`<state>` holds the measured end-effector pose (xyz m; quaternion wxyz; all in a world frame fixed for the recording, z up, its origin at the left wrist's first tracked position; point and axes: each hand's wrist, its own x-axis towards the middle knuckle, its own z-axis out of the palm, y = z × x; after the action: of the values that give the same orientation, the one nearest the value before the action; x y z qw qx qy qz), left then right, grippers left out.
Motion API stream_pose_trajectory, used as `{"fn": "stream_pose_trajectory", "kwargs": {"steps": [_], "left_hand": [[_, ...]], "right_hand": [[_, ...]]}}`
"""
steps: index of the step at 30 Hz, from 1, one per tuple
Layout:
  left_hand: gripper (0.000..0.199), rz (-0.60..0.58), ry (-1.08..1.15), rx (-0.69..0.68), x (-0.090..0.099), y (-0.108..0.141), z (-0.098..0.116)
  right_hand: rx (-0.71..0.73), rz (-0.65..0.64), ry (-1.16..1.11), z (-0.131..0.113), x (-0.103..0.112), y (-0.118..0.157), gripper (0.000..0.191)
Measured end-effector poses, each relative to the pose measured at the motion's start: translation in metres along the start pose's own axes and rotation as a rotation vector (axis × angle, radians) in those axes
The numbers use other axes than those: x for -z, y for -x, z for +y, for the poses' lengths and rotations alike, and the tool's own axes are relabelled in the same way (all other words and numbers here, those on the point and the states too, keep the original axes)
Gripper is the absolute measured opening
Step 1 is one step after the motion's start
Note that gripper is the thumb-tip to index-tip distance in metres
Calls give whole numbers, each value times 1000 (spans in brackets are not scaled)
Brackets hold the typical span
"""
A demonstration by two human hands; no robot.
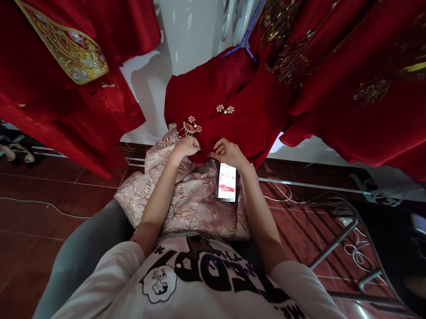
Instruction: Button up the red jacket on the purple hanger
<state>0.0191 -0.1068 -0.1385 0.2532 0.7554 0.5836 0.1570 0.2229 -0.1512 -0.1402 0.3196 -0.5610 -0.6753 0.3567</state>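
the red jacket hangs from a purple hanger in front of the white wall, and everything else is told from it. at the jacket's lower edge, the left hand has its fingers closed together on the red cloth just below a fan-shaped gold brooch. the right hand sits close beside it on the same hem, its grip pinched on the cloth near a small gold fastening; what exactly lies between the fingertips is too small to tell. a pearl clasp sits at the middle of the jacket's chest. below the jacket, pink brocade cloth lies over the person's lap, with a phone resting on it just under the right hand. more red garments hang to either side of the jacket.
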Motion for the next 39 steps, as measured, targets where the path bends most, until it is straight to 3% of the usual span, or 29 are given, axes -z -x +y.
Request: {"fn": "stream_pose_trajectory", "kwargs": {"steps": [12, 19, 26, 30, 35, 39], "left_hand": [[19, 35, -27, 6, -2, 4, 6], [23, 18, -48, 1, 5, 5, 8], [26, 36, 20, 13, 8, 9, 8], [17, 8, 143, 8, 12, 9, 5], [3, -14, 245, 6, 16, 10, 4], [6, -11, 268, 7, 14, 9, 5]], "right_hand": [[64, 7, -8, 7, -2, -4, 28], [168, -100, -190, 5, -3, -3, 28], [166, 89, -122, 12, -31, -12, 19], [211, 153, -41, 14, -44, -13, 14], [268, 213, -49, 14, -50, -12, 11], [274, 245, -133, 15, -50, -15, 14]]}}
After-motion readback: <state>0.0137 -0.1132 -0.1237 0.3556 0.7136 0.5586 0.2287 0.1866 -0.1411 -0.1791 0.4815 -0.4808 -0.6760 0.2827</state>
